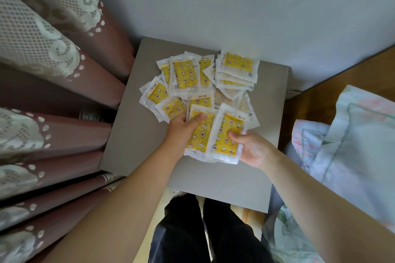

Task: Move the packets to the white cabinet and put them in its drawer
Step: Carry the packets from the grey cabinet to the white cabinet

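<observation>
Gripping 2 yellow packets (199,136), 1 in our left hand (181,128), 1 in our right hand (252,147), we stand over the table's (132,134) scattered pile (186,72).

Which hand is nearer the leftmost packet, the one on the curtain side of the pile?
Left. The left hand, gripping a packet, is just this side of the leftmost packet; the right hand, holding another packet, is far off to its right.

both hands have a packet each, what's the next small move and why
Probably slide the left packet from the left hand onto the right packet in the right hand, freeing a hand to gather more: many loose packets lie on the grey top, with no drawer in view.
</observation>
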`<state>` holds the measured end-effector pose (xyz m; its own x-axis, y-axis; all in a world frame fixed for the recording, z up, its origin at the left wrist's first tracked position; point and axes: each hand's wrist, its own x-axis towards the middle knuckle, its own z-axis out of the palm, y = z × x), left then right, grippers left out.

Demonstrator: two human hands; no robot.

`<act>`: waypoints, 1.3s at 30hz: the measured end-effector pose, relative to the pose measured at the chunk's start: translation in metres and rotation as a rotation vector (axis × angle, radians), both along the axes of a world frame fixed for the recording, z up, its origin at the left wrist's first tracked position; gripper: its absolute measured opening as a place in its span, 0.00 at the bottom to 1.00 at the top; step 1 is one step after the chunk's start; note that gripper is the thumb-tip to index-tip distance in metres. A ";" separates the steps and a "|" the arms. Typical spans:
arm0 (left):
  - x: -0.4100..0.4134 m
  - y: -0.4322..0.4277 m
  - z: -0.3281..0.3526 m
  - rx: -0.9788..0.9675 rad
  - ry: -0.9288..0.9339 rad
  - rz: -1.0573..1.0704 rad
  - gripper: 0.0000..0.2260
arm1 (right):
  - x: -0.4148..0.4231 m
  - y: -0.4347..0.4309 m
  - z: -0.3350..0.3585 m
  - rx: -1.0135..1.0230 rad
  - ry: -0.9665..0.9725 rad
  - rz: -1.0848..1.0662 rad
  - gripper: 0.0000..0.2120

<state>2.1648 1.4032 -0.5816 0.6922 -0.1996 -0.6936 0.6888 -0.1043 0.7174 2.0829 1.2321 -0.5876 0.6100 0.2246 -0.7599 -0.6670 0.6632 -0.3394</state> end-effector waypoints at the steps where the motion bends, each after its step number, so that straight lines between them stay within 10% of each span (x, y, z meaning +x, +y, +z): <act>1: -0.001 0.000 0.004 -0.018 0.021 0.006 0.03 | 0.001 0.003 0.005 -0.030 0.015 -0.018 0.19; 19: -0.042 0.098 0.121 0.018 -0.014 -0.372 0.15 | -0.068 0.123 0.125 -0.249 0.098 -0.355 0.16; 39: -0.352 0.194 0.137 0.080 0.088 -1.557 0.16 | -0.464 0.365 0.132 -0.088 0.306 -1.250 0.13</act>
